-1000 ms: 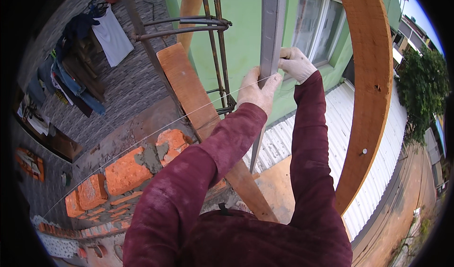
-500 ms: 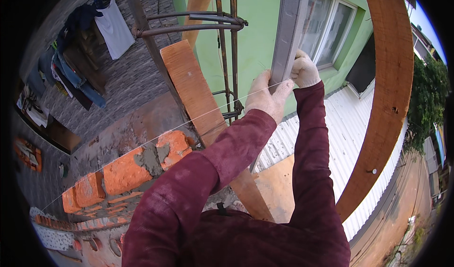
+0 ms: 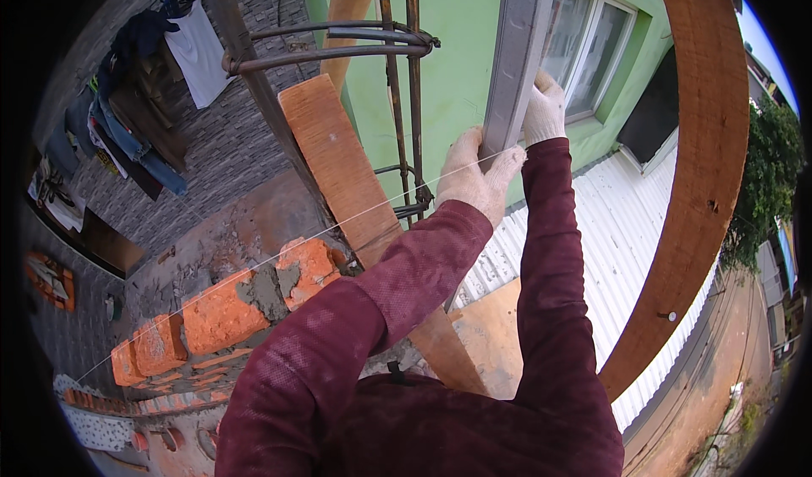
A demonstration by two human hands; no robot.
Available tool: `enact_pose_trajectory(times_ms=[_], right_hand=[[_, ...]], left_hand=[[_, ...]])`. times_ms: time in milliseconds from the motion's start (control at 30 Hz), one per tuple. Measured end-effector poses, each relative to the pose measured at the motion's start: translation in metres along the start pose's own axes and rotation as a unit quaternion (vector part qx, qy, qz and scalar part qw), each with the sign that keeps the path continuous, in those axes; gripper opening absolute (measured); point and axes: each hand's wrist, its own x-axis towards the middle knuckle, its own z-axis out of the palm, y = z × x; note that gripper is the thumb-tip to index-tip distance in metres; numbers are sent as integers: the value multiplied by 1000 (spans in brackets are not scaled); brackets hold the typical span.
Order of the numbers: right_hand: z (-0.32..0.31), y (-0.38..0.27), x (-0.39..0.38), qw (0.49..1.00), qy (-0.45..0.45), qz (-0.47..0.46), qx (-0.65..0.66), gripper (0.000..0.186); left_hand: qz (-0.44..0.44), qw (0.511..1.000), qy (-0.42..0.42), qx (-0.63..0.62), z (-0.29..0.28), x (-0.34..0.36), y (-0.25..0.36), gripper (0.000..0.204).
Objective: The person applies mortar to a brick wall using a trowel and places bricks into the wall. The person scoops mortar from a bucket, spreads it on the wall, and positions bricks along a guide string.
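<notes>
My left hand point(image 3: 480, 177), in a pale knit work glove, is closed around the lower part of a grey metal profile point(image 3: 514, 54) that stands nearly upright. A thin white string point(image 3: 313, 230) runs taut from the lower left up to the profile, crossing by my left thumb. My right hand point(image 3: 544, 109), gloved alike, is just beyond the profile's right edge and a little higher. Its fingers are curled in and partly hidden behind the metal, so what they hold does not show.
Left below the string is a brick wall point(image 3: 222, 315) with wet mortar. A wooden board point(image 3: 342, 160) leans beside tied steel rebar point(image 3: 413, 96). At right, a long plank point(image 3: 698, 139) has a protruding nail point(image 3: 672, 316). White corrugated roofing point(image 3: 630, 215) lies below. Clothes point(image 3: 203, 58) hang far left.
My right hand has turned and its fingertips have slipped further behind the metal profile. The left hand keeps its hold. The view has shifted slightly.
</notes>
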Motion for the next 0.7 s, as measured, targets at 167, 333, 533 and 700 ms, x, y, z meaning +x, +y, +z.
enact_pose_trajectory(times_ms=[167,333,533,700], right_hand=[[14,-3,17,998,-32,-46,-1,36],[33,-11,24,988,-48,-65,-131,33],[58,-17,29,973,-100,-162,-129,41],[69,-35,23,960,-170,-106,-194,48]], left_hand=[[14,1000,3,-2,1,3,-3,60],[3,998,-14,-61,-2,2,1,59],[-35,991,-62,-117,-10,3,13,61],[-65,971,-102,-206,-9,8,16,64]])
